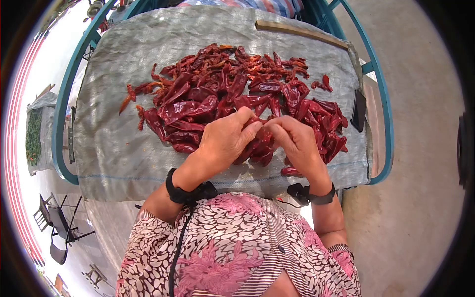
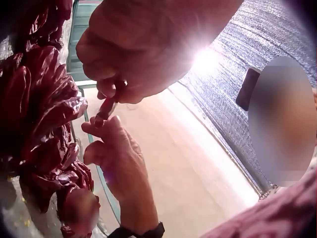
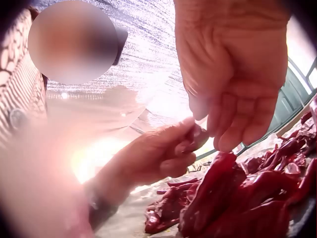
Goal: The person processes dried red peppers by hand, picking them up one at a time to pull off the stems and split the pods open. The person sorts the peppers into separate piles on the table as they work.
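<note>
Both hands meet over the near side of a heap of dried red chili peppers [image 1: 190, 106]. My left hand [image 1: 225, 136] pinches one red chili pepper [image 2: 107, 106] between thumb and fingers. At the other end of that pepper, the thumb and fingertips of my right hand [image 1: 297, 143] pinch it. In the right wrist view the left hand [image 3: 153, 153] comes in from the side, its fingertips right against those of the right hand [image 3: 235, 74]. Much of the held pepper is hidden by the fingers. Glossy whole peppers [image 3: 247, 198] lie just under the hands.
A grey woven sheet [image 1: 114, 133] lies under the heap, framed by teal metal rails [image 1: 62, 114]. Smaller, shrivelled orange-red peppers [image 1: 257, 64] lie at the back. A dark phone [image 1: 358, 111] is at the right, a wooden strip [image 1: 302, 33] at the far edge. Folding chairs [image 1: 62, 222] stand at left.
</note>
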A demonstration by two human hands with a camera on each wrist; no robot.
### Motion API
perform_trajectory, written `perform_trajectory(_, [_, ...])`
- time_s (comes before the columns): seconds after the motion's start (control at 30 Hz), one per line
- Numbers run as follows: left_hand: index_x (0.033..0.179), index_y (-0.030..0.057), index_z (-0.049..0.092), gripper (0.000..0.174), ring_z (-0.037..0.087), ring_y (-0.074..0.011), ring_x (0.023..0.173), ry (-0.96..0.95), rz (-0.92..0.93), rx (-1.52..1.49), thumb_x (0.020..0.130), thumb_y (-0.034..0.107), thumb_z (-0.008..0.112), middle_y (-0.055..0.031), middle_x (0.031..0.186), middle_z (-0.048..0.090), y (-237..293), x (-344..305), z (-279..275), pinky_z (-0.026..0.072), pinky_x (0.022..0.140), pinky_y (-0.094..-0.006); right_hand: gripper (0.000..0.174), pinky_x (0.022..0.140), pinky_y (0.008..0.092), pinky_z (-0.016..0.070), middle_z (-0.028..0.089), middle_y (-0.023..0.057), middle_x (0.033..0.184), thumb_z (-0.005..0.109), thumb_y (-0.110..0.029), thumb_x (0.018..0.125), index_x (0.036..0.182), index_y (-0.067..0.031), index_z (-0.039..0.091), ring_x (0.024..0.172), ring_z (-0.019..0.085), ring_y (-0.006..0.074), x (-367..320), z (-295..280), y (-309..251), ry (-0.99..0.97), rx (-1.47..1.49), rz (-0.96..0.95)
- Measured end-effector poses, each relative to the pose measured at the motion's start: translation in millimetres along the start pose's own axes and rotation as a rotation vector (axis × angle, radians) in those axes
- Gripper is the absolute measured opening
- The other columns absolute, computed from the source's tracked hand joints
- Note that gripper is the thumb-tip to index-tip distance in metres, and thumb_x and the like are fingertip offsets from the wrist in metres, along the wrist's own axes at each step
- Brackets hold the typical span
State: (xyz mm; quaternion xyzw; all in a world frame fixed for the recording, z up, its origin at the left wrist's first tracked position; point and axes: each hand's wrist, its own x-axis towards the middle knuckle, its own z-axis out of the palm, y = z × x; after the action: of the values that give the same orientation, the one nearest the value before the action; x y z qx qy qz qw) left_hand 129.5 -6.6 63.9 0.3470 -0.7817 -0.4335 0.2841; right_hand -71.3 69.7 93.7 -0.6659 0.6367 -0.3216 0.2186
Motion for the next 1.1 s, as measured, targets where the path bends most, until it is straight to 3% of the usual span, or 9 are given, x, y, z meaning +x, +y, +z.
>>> perform_trajectory(0.17, [0.129,0.0084,0.059,0.039,0.063,-0.0271,0.062,0.024,-0.230,0.087,0.095,0.026,0.069,-0.0090,0.070,0.062,5.7,9.1,-13.2,0.0482,0.060,-0.0391,0.020,0.075,0.0416,0.0582,0.066,0.0104,0.116,0.064,-0.012,0.095,0.115,-0.0073,0.067,0.088,0.070,0.0331,30.8,15.5,29.4,0.137,-0.402,-0.052])
perform_trajectory(0.2, [0.137,0.0094,0.054,0.049,0.061,-0.0243,0.059,0.077,-0.176,0.184,0.094,0.025,0.071,-0.0066,0.066,0.056,-4.9,9.8,-8.7,0.0472,0.058,-0.0391,0.023,0.075,0.0446,0.0584,0.064,0.0107,0.116,0.064,-0.010,0.093,0.116,-0.0091,0.067,0.092,0.070,0.0346,38.0,20.1,36.5,0.095,-0.475,-0.065])
perform_trajectory(0.33, [0.140,0.0093,0.052,0.053,0.060,-0.0235,0.059,0.128,-0.141,0.185,0.092,0.021,0.072,-0.0061,0.066,0.055,-22.9,12.3,-7.2,0.0471,0.058,-0.0386,0.023,0.074,0.0468,0.0573,0.063,0.0111,0.105,0.068,-0.013,0.091,0.113,-0.0103,0.068,0.091,0.067,0.0368,51.7,36.0,60.2,0.036,-0.591,-0.069])
perform_trajectory(0.63, [0.142,0.0082,0.052,0.052,0.055,-0.0186,0.059,0.098,-0.097,0.046,0.095,0.021,0.071,-0.0044,0.068,0.053,-14.3,10.3,-7.8,0.0458,0.058,-0.0353,0.007,0.067,0.0429,0.0546,0.064,0.0089,0.094,0.072,-0.015,0.089,0.092,-0.0104,0.068,0.078,0.068,0.0328,16.4,1.7,31.9,0.170,-0.518,0.138])
perform_trajectory(0.8, [0.133,0.0053,0.059,0.037,0.053,-0.0127,0.064,0.058,-0.040,-0.150,0.103,0.027,0.063,-0.0030,0.073,0.055,-10.0,11.4,-9.1,0.0453,0.061,-0.0312,0.011,0.063,0.0302,0.0526,0.061,0.0073,0.089,0.073,-0.005,0.090,0.100,-0.0033,0.069,0.072,0.066,0.0166,-2.3,-6.1,-9.6,0.102,-0.018,0.171])
perform_trajectory(0.9, [0.124,0.0036,0.063,0.028,0.056,-0.0117,0.072,-0.118,-0.053,-0.310,0.107,0.025,0.057,-0.0035,0.080,0.062,-4.3,12.0,-14.4,0.0478,0.067,-0.0293,0.011,0.073,0.0335,0.0534,0.064,0.0092,0.097,0.073,-0.007,0.090,0.101,-0.0042,0.070,0.085,0.067,0.0231,-6.8,-12.0,-16.2,-0.090,0.014,0.094])
perform_trajectory(1.0, [0.118,0.0028,0.064,0.023,0.061,-0.0123,0.086,-0.083,-0.074,-0.300,0.108,0.022,0.054,-0.0063,0.096,0.067,-12.1,16.0,-12.5,0.0496,0.078,-0.0277,0.016,0.080,0.0374,0.0529,0.066,0.0100,0.100,0.073,-0.009,0.090,0.105,-0.0053,0.070,0.093,0.066,0.0290,14.6,-14.5,5.3,-0.036,-0.112,0.029])
perform_trajectory(1.03, [0.118,0.0026,0.063,0.023,0.061,-0.0125,0.088,-0.106,-0.110,-0.302,0.108,0.021,0.054,-0.0070,0.099,0.068,-9.5,17.8,-17.1,0.0497,0.080,-0.0275,0.025,0.087,0.0397,0.0522,0.068,0.0111,0.107,0.073,-0.010,0.089,0.114,-0.0056,0.068,0.101,0.064,0.0326,23.9,-15.6,11.4,-0.001,-0.278,-0.036])
perform_trajectory(1.1, [0.127,0.0031,0.061,0.028,0.058,-0.0121,0.087,-0.071,-0.082,-0.319,0.105,0.021,0.060,-0.0061,0.101,0.063,0.9,15.5,-17.3,0.0486,0.080,-0.0269,0.033,0.096,0.0435,0.0485,0.068,0.0112,0.114,0.071,-0.008,0.088,0.121,-0.0069,0.066,0.111,0.061,0.0316,37.1,-12.7,31.2,0.108,-0.498,-0.107])
